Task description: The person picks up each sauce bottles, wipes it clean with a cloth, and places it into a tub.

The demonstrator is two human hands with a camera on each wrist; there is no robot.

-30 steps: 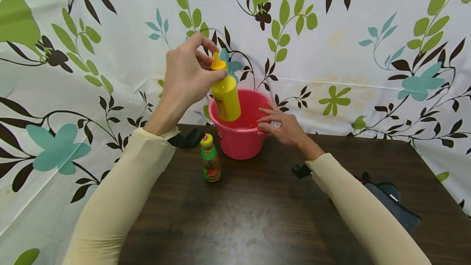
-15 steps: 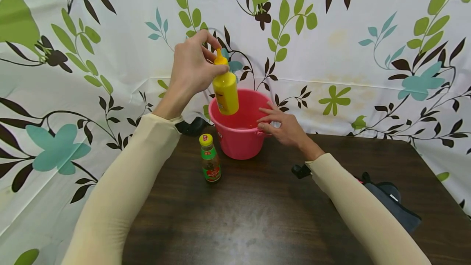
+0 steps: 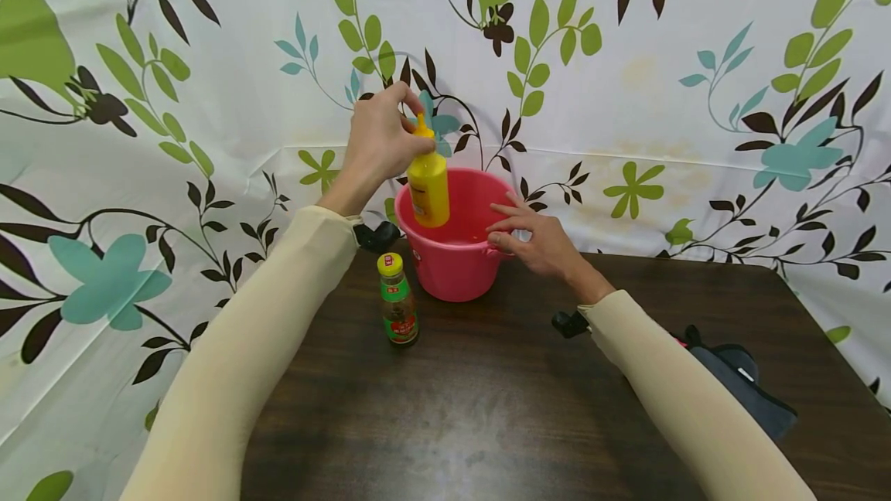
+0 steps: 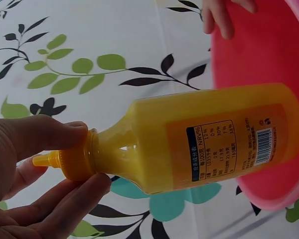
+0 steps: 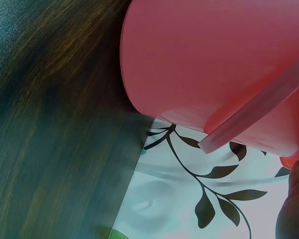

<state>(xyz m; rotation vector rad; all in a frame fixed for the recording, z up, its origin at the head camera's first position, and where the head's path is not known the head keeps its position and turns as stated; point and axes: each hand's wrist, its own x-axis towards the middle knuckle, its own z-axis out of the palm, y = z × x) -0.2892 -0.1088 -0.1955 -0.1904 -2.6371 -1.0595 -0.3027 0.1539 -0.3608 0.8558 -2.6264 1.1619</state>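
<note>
My left hand (image 3: 383, 134) pinches the yellow cap of a yellow squeeze bottle (image 3: 429, 190) between thumb and fingers. The bottle hangs slightly tilted, base down, over the left side of a pink bucket (image 3: 455, 273). In the left wrist view the bottle (image 4: 209, 139) shows a printed label and barcode, its nozzle lying among the fingers. At the bucket's right rim, the thumb and index finger of my right hand (image 3: 536, 238) pinch the edge; the other fingers stretch over it. Mostly the bucket wall (image 5: 204, 59) fills the right wrist view, with one digit at the edge.
A glass jar (image 3: 399, 300) with a yellow lid and green label stands left of the bucket on the dark wooden table (image 3: 473, 400). A dark grey cloth item (image 3: 741, 381) lies by the right forearm. Behind hangs a patterned sheet (image 3: 612, 114).
My left hand has moved right with the squeeze bottle, rising a little and then lowering toward the bucket's opening. The right hand and the bucket have stayed in place.
</note>
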